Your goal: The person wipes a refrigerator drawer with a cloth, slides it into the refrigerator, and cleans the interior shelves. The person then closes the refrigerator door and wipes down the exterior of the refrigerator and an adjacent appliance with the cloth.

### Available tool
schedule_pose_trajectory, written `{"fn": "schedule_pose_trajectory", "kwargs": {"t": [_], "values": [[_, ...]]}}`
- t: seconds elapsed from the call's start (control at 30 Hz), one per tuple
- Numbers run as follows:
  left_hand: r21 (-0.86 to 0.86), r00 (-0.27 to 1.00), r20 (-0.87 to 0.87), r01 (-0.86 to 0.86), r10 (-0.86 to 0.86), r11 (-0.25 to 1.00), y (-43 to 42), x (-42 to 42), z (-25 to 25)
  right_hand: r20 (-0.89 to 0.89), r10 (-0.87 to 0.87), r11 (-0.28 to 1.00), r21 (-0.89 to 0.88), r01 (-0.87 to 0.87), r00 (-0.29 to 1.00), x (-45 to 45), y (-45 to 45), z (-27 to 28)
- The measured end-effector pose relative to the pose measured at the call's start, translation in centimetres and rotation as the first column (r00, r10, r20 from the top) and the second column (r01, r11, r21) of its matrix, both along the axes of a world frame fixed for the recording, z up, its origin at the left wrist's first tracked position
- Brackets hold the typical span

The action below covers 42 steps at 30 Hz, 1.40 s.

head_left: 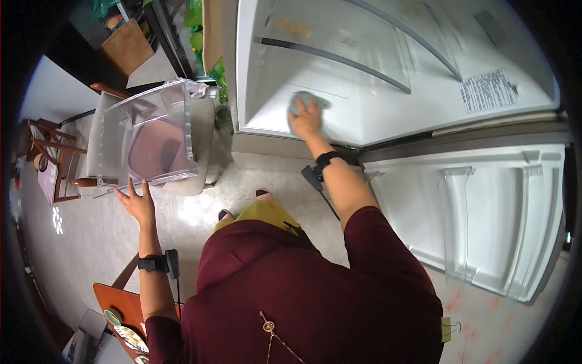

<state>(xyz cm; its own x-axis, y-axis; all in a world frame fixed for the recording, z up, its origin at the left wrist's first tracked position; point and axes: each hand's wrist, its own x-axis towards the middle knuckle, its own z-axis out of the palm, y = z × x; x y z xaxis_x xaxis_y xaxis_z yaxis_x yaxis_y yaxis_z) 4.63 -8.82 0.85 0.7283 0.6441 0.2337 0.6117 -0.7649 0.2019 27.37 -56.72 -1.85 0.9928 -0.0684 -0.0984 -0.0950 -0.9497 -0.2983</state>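
I can count one fridge point(267, 112), one open fridge door point(418, 212) and two shelves point(339, 59) with gray front edges. There is one cleaning cloth point(301, 96), one clear plastic drawer point(188, 124), one key necklace point(268, 326), one binder clip point(447, 329), two black wrist straps point(153, 262) and two shoes point(225, 215).
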Motion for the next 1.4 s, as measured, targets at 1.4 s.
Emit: {"fn": "schedule_pose_trajectory", "kwargs": {"t": [1.4], "values": [[-0.579, 0.967, 0.053, -0.175, 0.251, 0.796, -5.2, 2.1, 2.2, 0.280, 0.143, 0.971, -0.225, -0.080, 0.949, 27.4, -18.8, -10.7]]}}
